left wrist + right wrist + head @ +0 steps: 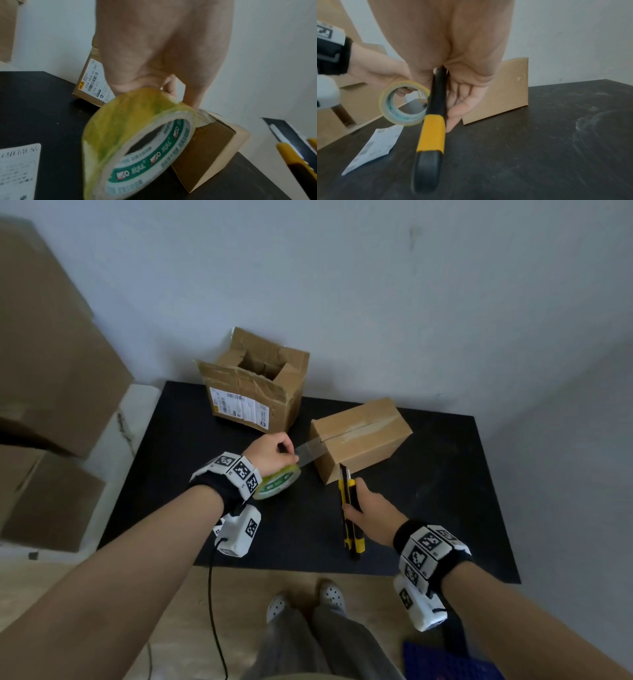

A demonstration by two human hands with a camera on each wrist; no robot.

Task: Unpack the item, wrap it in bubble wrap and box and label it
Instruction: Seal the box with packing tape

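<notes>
On the black table point(445, 491) stands a small closed cardboard box point(359, 436), clear tape along its top seam. My left hand point(270, 453) grips a roll of clear tape point(279, 482) with a green-printed core just left of the box. A strip of tape point(308, 455) stretches from the roll point(137, 142) to the box's near end point(211, 155). My right hand point(373, 508) holds a yellow and black utility knife point(349, 508), blade out and pointing at the box's near corner. A white printed label point(375, 147) lies flat on the table under my left arm.
An opened cardboard box point(253, 385) with a shipping label stands at the table's back, against the wall. Large cardboard boxes point(41, 371) are stacked to the left of the table. A blue crate point(445, 662) sits on the floor at the lower right.
</notes>
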